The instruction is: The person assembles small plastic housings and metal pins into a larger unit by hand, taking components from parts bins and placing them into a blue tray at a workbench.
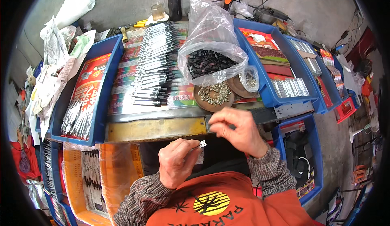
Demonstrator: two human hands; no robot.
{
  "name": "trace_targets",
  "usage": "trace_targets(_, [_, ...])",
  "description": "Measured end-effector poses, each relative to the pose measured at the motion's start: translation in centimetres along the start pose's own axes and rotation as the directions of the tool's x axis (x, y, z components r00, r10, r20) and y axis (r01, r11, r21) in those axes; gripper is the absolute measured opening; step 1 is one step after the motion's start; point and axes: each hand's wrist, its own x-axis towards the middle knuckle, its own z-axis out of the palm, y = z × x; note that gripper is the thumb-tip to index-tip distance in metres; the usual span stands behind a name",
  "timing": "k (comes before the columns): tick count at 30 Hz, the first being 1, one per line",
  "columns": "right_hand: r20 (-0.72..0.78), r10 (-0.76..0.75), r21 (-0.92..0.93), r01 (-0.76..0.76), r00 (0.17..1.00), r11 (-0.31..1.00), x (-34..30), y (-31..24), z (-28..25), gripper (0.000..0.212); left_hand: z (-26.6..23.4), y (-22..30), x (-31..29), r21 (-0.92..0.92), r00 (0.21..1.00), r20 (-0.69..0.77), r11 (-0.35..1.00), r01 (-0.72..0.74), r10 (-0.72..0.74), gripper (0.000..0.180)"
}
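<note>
My left hand (176, 161) pinches a small silvery metal piece (202, 143) between thumb and fingers, just in front of the table edge. The piece's end sticks out to the right, and the rest is hidden by my fingers. To its upper right, my right hand (237, 129) hovers by the table edge with fingers curled and thumb and forefinger close together; whatever they may hold is too small to make out. Just beyond it, a round dish (202, 101) holds many small brass-coloured screw-like parts (217, 93). Behind that, a clear plastic bag (211, 27) holds black plastic parts (209, 63).
A long row of silver strips with black ends (152, 63) lies on the table's printed mat (183, 98). Blue trays of metal strips stand left (97, 116) and right (264, 55). Below are an orange crate (118, 165) and another blue bin (280, 140). A dark bottle (174, 2) stands behind.
</note>
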Motion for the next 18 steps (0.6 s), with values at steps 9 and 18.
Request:
trace_targets(9, [-0.116,-0.071,-0.52,0.0,0.991,0.854,8.9,4.9,-3.6,0.009,-0.9,-2.2,0.6,0.017,1.0,-0.014,1.0,0.023,-0.023,0.019])
trace_targets(18, [0.025,-0.15,-0.794,0.11,0.988,0.598,13.4,11.1,-3.5,0.005,-1.4,-3.5,1.5,-0.009,0.997,-0.054,0.999,0.051,-0.052,0.016])
